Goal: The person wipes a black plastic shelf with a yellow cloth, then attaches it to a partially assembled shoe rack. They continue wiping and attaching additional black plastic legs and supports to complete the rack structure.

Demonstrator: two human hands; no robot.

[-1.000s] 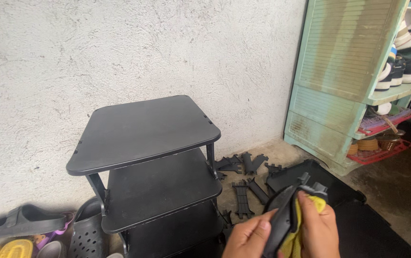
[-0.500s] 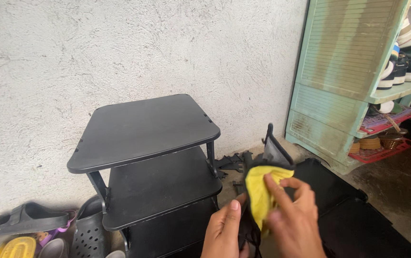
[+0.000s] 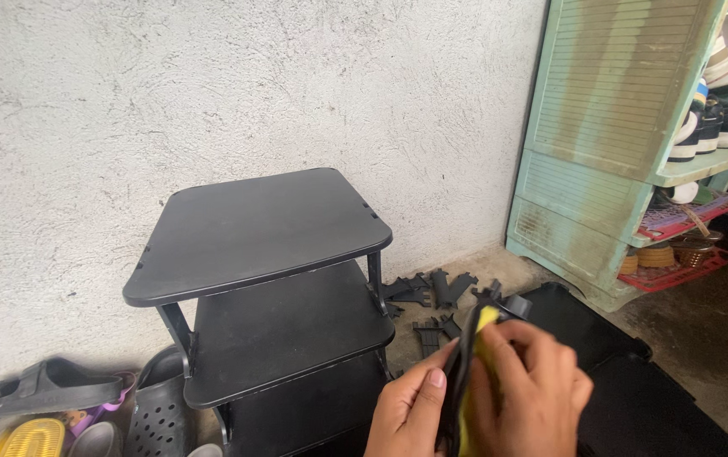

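My left hand (image 3: 410,410) grips a narrow black plastic rack piece (image 3: 465,360) held edge-on near the bottom middle of the view. My right hand (image 3: 529,393) presses a yellow cloth (image 3: 478,351) against that piece, fingers wrapped over it. Both hands hover in front of a black plastic shelf rack (image 3: 254,228) with three visible tiers that stands against the white rough wall.
Several loose black connector pieces (image 3: 431,292) lie on the floor behind the rack. A black shelf panel (image 3: 601,338) lies flat at right. A pale green shoe cabinet (image 3: 626,144) with shoes stands at right. Sandals and clogs (image 3: 42,389) lie at bottom left.
The black piece has turned edge-on and dropped lower. My right hand has slid the yellow cloth down along it, covering more of the cloth.
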